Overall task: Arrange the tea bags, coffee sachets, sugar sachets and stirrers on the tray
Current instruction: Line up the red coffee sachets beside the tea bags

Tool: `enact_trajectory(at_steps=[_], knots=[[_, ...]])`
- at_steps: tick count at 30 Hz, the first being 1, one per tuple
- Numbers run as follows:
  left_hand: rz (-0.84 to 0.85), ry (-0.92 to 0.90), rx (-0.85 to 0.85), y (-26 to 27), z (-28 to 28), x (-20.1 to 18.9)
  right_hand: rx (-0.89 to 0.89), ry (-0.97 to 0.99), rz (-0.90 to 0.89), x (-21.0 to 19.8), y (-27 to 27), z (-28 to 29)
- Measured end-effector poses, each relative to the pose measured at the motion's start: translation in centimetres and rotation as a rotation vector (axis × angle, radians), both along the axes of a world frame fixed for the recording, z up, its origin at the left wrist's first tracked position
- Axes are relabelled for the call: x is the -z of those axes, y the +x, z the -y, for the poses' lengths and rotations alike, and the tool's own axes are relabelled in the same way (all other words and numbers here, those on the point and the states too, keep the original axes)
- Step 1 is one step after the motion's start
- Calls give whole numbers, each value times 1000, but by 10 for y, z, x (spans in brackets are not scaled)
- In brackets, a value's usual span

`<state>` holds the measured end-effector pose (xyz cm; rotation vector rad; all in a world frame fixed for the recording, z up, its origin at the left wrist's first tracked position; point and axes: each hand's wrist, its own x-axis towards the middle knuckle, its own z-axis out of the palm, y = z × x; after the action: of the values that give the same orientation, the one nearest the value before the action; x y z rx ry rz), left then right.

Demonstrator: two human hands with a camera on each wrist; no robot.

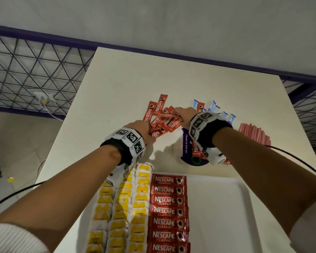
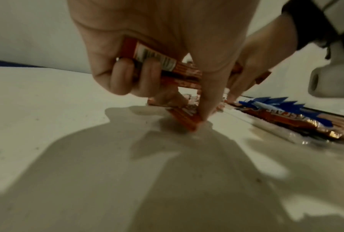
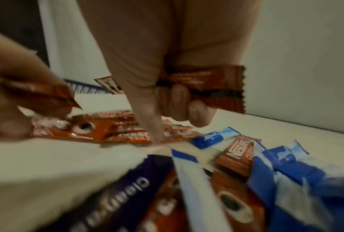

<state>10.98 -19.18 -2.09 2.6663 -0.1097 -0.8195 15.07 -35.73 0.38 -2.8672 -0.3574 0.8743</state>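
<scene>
Beyond the far edge of the white tray (image 1: pixel 244 181), near the middle of the tabletop (image 1: pixel 117 84), a loose pile of red coffee sachets (image 1: pixel 153 111) was spread, most with their long axes running from the near-left towards the far-right. Several of these sticks were gripped in the left hand (image 1: pixel 141 127), the fingers (image 2: pixel 121 73) curled round a small bundle whose long axis lay crosswise to the palm, while one straight finger was pressed down on a sachet lying flat on the tabletop. Another bundle was held in the right hand (image 1: pixel 182 114), its fingers (image 3: pixel 179 100) curled round the sticks in the wrist view, with a straight finger touching the pile below. The two hands were seen close together over the same heap.

On the tray, yellow-tagged tea bags (image 1: pixel 120 207) were laid in three columns along the left side, and a column of coffee sachets (image 1: pixel 167 210) was set just beside them, each with its long axis across the tray, parallel to the far edge. The right part of the tray was bare.

Towards the right edge of the tabletop, blue and white sugar sachets (image 1: pixel 214 106) were scattered, and a bundle of red-and-white stirrers (image 1: pixel 254 134) was lying further right, long axes pointing away. A purple packet (image 1: pixel 186 143) was lying under the right wrist, with more red sachets on it
</scene>
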Motion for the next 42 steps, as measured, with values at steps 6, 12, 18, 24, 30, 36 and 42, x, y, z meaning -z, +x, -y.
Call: enact_trajectory(at_steps=[6, 12, 18, 24, 30, 36, 42], knots=[[-29, 8, -38, -7, -15, -6, -143, -132, 88, 6, 1, -1], [-90, -368, -362, -11, -28, -15, -175, -234, 139, 5, -5, -8], [-186, -601, -558, -21, -40, -14, -137, -243, 103, 11, -13, -14], [-140, -539, -609, -28, -48, -7, 21, -127, 46, 14, -28, -18], [-171, -502, -569, -26, -50, 0, -145, -221, -31, 14, -31, -13], [-227, -549, -505, -27, -45, 0, -190, -208, 113, 1, -37, -25], [-253, -834, -651, -35, -34, -25, 152, 410, 65, -39, -54, -39]])
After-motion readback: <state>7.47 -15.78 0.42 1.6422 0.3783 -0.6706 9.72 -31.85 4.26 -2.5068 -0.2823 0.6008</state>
